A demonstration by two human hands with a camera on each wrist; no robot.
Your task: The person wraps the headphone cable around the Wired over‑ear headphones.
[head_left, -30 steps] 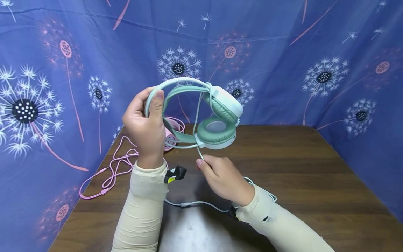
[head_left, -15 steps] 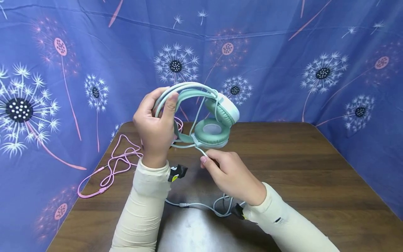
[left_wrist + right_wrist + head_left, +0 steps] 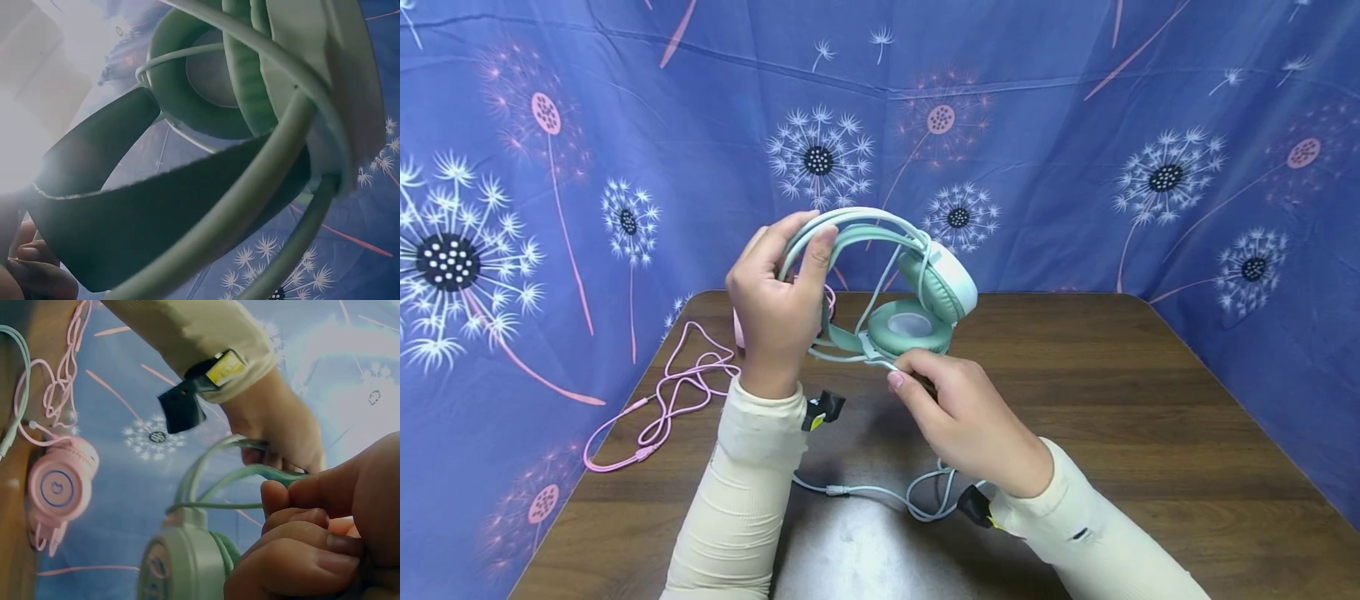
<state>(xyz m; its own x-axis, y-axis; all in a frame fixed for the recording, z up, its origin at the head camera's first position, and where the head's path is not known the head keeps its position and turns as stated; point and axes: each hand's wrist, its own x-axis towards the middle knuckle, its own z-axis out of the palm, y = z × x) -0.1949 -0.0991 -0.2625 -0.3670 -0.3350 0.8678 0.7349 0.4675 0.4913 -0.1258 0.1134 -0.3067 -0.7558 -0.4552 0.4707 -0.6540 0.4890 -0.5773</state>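
Mint-green over-ear headphones (image 3: pixel 951 283) are held up above the table, with white outer shells and padded green ear cups. My left hand (image 3: pixel 775 308) grips the headband arch between thumb and fingers. Their thin cable (image 3: pixel 887 287) loops round the upper end of the band and runs down between the two cups. At the lower cup, my right hand (image 3: pixel 973 417) pinches the cable between thumb and index finger. In the left wrist view the dark green inner strap (image 3: pixel 169 219) and the frame tubes (image 3: pixel 231 206) show close up.
More of the pale cable (image 3: pixel 868 490) lies loosely coiled on the wooden table (image 3: pixel 1112 400). Pink headphones (image 3: pixel 59 487) rest behind my left hand, their tangled pink cord (image 3: pixel 662 417) spread at the left. A blue dandelion-print cloth (image 3: pixel 1037 108) surrounds the table's back and sides.
The headphones and my left hand have moved right and slightly down. My right hand has also moved right, still pinching the cable, and the cable on the table has shifted.
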